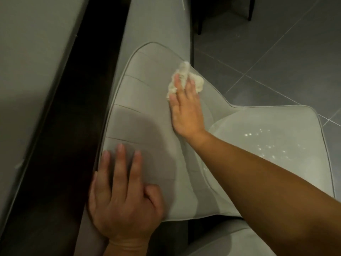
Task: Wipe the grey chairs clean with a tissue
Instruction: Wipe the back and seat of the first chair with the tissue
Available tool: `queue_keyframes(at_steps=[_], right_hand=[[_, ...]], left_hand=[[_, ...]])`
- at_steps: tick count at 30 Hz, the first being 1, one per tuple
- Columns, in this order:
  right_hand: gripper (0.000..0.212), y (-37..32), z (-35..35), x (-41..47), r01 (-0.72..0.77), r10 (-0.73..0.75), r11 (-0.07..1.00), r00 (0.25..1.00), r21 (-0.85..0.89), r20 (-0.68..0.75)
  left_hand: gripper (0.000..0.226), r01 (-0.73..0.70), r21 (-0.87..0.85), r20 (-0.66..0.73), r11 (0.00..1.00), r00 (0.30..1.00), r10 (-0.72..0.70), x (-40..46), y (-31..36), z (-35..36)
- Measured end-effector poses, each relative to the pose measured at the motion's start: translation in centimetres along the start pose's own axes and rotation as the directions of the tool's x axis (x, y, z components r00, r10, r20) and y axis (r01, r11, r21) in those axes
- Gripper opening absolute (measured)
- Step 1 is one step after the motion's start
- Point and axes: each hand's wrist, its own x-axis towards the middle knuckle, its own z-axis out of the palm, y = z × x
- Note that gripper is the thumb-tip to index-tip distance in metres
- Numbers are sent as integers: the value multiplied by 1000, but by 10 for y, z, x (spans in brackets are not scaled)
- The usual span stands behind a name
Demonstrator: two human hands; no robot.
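Tissue (185,70) pressed under R hand (186,111) | L hand (123,206) flat on chair back (147,100)

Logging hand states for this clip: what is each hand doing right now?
Left hand: open, resting flat on the chair.
Right hand: open, straight fingers pressing the tissue against the chair.

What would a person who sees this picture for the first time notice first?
First the right hand, at the centre, pressing a crumpled white tissue against the grey chair's backrest near its upper right edge. Then the left hand, at the bottom left, resting with spread fingers on the same backrest. On the seat at the right, bright specks glint.
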Motion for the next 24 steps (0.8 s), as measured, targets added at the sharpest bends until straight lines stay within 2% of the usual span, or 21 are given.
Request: queue_keyframes(at_steps=[3,5,7,8,9,10,12,13,15,18,20,21,23,24], right_hand=[[53,41,8,-10,-265,261,959,964,97,59],[52,60,10,-21,-441,417,887,893,138,171],[52,69,8,-28,-656,597,700,755,282,273],[53,67,4,-30,-713,647,591,698,377,306],[51,60,-1,-33,-706,655,541,694,457,298],[48,50,-5,-36,-649,611,572,745,501,267],[43,25,-8,-51,-439,399,733,896,520,193],[43,13,-4,-62,-325,277,791,946,519,170],[46,-3,5,-84,-236,160,843,968,484,194],[46,8,19,-100,-227,164,904,967,362,196],[46,34,28,-102,-323,268,885,942,336,200],[46,48,31,-101,-433,366,831,898,349,242],[46,73,34,-100,-648,556,700,758,300,341],[44,79,33,-101,-705,614,664,704,248,359]], left_hand=[[48,10,10,6,1000,1000,-10,2,1,-1],[48,9,20,21,1000,1000,-9,3,1,-1],[47,9,28,28,1000,1000,-10,3,2,-2],[47,9,26,28,1000,1000,-10,3,2,-3],[47,8,24,26,1000,1000,-8,3,2,-3],[47,5,24,22,1000,1000,-6,4,2,-3],[47,-2,33,24,999,1000,1,4,1,-2],[47,-7,37,31,999,999,6,4,0,-2],[47,-19,32,37,999,999,18,3,0,-2],[47,-16,17,25,1000,1000,15,2,-1,-1],[47,-21,10,16,1000,1000,21,2,0,0],[47,-24,13,15,1000,1000,24,2,0,0],[46,-24,15,18,1000,1000,23,2,1,-1],[46,-21,13,17,1000,1000,21,2,2,-2]])
